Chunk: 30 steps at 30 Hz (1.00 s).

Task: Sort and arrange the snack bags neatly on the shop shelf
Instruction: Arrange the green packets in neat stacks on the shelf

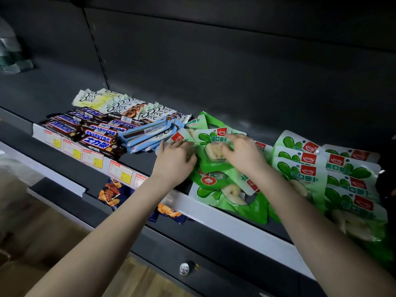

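Observation:
A loose heap of green radish snack bags (216,183) lies in the middle of the dark shelf (150,161). The top bag (211,139) lies tilted on the heap. My left hand (174,160) grips the left edge of that top bag, fingers curled round it. My right hand (241,152) rests on the same bag from the right, fingers bent over its clear window. To the right, a row of the same green bags (304,166) lies overlapped in a neat stack. More of them (353,189) fan out toward the front right edge.
Left of the heap lie pale blue Dove bars (147,133), brown Snickers bars (92,131) and white Dove bars (120,106). Price tags (92,157) line the shelf's front rail. Blue and orange chip bags (109,192) show on the shelf below. A dark back wall stands behind.

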Motion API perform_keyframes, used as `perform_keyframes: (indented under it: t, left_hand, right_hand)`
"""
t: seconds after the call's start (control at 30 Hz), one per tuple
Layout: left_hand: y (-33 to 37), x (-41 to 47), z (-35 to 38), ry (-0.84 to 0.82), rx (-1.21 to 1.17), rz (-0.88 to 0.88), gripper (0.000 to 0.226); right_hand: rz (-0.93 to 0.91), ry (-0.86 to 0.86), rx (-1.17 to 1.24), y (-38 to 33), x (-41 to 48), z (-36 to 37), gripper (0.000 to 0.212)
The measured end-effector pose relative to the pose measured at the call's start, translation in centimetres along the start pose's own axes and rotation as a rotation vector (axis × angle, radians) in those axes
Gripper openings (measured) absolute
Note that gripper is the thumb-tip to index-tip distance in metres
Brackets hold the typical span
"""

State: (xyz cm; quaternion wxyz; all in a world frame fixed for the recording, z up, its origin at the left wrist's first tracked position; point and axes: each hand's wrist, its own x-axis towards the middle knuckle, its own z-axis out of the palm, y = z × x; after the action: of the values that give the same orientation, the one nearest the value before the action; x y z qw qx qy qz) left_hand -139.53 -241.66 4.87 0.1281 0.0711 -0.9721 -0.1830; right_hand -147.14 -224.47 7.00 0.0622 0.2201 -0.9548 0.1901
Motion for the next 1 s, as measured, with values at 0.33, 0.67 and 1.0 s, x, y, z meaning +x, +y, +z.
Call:
perform_keyframes:
  t: [0.33, 0.67, 1.0]
  left_hand:
    - [1.1, 0.2, 0.5, -0.071, -0.097, 0.105, 0.046]
    - [0.2, 0.5, 0.0, -0.137, -0.3, 0.108, 0.052]
    - [-0.9, -0.3, 0.6, -0.132, -0.303, 0.251, 0.047]
  right_hand:
    - [0.101, -0.223, -0.028, 0.2, -0.3, 0.9, 0.079]
    - [0.254, 0.161, 0.323, -0.2, -1.6, 1.2, 0.055]
    - [0.216, 0.179, 0.465, -2.5, -3.2, 0.9, 0.044]
